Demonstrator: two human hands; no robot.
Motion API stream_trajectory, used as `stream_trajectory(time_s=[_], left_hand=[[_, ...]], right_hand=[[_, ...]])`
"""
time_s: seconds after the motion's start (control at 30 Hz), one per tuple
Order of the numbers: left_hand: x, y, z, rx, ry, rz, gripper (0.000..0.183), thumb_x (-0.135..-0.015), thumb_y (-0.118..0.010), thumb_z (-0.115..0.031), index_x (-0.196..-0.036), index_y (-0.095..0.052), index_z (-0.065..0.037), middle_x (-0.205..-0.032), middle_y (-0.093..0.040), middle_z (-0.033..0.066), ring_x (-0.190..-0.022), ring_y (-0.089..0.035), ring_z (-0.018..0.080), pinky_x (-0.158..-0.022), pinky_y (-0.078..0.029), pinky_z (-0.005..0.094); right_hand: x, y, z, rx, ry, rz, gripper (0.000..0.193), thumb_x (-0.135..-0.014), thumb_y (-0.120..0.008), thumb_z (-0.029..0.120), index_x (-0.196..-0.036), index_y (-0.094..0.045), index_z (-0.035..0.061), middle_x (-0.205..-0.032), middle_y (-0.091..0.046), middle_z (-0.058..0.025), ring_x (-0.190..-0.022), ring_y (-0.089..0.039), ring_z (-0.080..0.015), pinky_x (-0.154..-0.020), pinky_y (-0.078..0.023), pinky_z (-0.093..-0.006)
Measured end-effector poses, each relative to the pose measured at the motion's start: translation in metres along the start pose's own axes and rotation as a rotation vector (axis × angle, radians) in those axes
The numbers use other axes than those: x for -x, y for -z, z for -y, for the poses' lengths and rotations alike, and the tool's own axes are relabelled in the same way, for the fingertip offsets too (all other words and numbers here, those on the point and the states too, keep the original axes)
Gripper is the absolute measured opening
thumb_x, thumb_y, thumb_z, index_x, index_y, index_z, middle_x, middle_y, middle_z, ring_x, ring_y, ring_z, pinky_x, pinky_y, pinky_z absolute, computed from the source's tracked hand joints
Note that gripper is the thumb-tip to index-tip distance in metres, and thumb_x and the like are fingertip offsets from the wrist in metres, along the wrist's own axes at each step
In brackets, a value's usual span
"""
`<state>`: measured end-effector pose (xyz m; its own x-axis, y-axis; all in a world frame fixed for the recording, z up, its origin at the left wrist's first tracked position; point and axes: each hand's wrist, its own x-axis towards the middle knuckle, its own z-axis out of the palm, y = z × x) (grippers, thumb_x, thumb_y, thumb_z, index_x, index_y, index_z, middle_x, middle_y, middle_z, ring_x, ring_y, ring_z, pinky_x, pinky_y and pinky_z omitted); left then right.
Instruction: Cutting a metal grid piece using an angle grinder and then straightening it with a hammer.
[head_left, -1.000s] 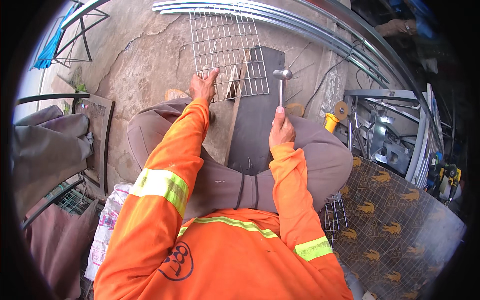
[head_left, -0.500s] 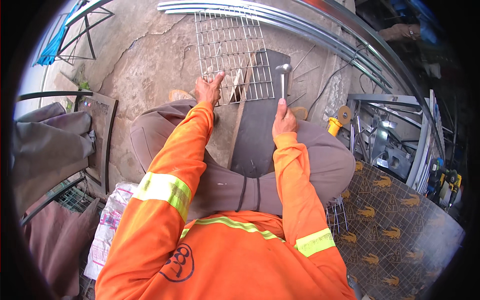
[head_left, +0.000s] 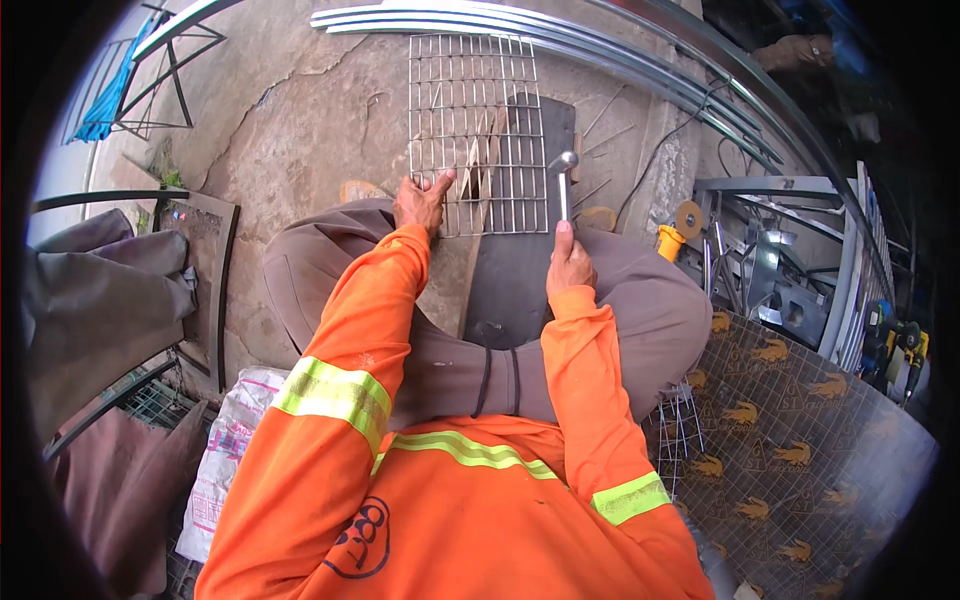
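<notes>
Left hand (head_left: pixel 420 203) grips the wire mesh panel (head_left: pixel 478 132) at its lower left edge; panel overlaps the dark board (head_left: pixel 505 285), contact unclear. Right hand (head_left: pixel 571 263) clasps the steel hammer (head_left: pixel 564 187), head beside mesh. Judgement: one-sided hold could let mesh twist; a stray swing might catch left fingers.

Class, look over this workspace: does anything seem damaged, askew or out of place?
Yes: a jagged crack splits the concrete floor left of the wire mesh, so the surface there looks damaged.
</notes>
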<state>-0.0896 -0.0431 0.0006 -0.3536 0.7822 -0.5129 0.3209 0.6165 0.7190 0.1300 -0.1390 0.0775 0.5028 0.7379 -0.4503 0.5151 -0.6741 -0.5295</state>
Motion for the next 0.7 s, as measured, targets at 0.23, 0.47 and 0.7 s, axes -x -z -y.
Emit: stream_trajectory(time_s=[0.23,0.47,0.7], left_hand=[[-0.019,-0.014,0.012,-0.016,-0.07,-0.064,0.061,-0.072,-0.081,-0.053,-0.087,-0.051,-0.001,-0.068,-0.058,0.0069,-0.055,-0.056,0.0166,-0.049,-0.048,0.0315],[-0.017,-0.016,0.013,0.0,-0.034,-0.022,0.072,-0.071,-0.077,-0.061,-0.095,-0.059,0.005,-0.089,-0.066,0.0205,-0.085,-0.064,0.0324,-0.08,-0.049,0.0402],[-0.019,-0.017,0.015,-0.001,-0.057,-0.037,0.073,-0.072,-0.077,-0.058,-0.101,-0.06,0.007,-0.093,-0.067,0.0207,-0.088,-0.065,0.0344,-0.082,-0.049,0.0406]], right_hand=[[0.004,-0.004,-0.008,-0.116,0.097,-0.15,0.075,-0.095,-0.032,0.068,-0.096,-0.067,0.0025,-0.086,-0.067,-0.0236,-0.088,-0.062,-0.0452,-0.081,-0.046,-0.0496],[-0.011,-0.003,0.005,-0.195,0.27,-0.279,0.065,-0.098,-0.038,0.06,-0.085,-0.063,0.0016,-0.073,-0.064,-0.0198,-0.074,-0.06,-0.0432,-0.069,-0.045,-0.0499],[-0.026,0.0,0.021,-0.033,-0.07,0.094,0.074,-0.096,-0.034,0.066,-0.081,-0.065,0.0008,-0.072,-0.064,-0.0179,-0.076,-0.062,-0.0383,-0.074,-0.046,-0.0473]])
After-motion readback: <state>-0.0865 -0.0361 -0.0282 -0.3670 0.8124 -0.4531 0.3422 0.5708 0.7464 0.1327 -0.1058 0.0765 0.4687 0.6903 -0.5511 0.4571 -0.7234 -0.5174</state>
